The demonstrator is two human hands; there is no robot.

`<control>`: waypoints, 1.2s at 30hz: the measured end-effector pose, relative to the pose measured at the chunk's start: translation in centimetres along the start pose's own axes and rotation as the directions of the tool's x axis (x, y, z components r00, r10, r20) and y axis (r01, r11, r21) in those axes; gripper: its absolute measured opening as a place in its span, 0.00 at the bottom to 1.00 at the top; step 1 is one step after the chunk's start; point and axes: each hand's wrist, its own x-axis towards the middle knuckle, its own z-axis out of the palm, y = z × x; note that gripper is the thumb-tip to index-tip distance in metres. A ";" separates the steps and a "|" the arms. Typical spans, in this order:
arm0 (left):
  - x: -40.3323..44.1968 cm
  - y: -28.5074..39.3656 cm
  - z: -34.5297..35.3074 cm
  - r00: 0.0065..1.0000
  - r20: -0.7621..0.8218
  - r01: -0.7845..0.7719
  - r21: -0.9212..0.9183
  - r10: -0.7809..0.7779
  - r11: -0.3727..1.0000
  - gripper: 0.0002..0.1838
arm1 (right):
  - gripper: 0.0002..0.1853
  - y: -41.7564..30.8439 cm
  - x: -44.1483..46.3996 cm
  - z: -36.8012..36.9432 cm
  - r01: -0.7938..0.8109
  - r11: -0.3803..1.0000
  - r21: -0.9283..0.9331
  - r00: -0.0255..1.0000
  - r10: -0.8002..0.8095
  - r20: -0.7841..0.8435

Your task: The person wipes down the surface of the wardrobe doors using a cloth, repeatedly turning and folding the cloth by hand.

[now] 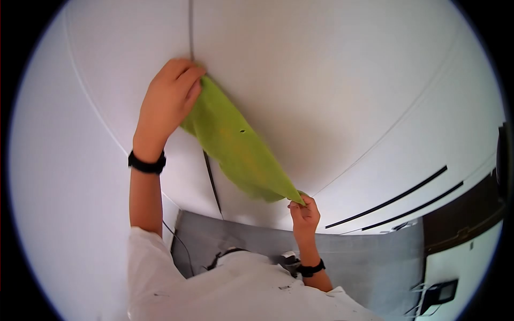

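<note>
From my end, I have both hands grasping the green cloth (235,136): the left hand (170,96) pinches its upper end, and the right hand (305,213) holds its lower end between the fingers. The cloth slants, spread between them, in front of the white panel (321,80); contact looks likely on my feed, though I can't be sure. Long black strips (388,198) run along the panel's lower right part, and grey floor (369,257) shows below the panel.

Cloth (235,142) between left hand (172,96) and right hand (305,213), before panels (332,80).
</note>
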 end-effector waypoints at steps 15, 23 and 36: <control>-0.2 7.8 4.3 0.926 -0.235 0.310 0.032 -0.294 0.950 0.12 | 0.09 -0.2 0.9 -3.6 0.118 0.993 0.021 0.973 -0.112 -0.204; -1.8 15.7 7.2 0.965 -0.080 0.261 0.193 -0.249 0.946 0.29 | 0.08 1.2 2.0 -4.0 -0.012 0.991 0.136 0.963 0.048 -0.265; -3.7 9.9 9.3 0.992 -0.090 0.116 0.290 -0.094 0.950 0.42 | 0.17 5.5 -0.3 -1.5 -0.169 0.966 -0.194 0.978 0.141 -0.151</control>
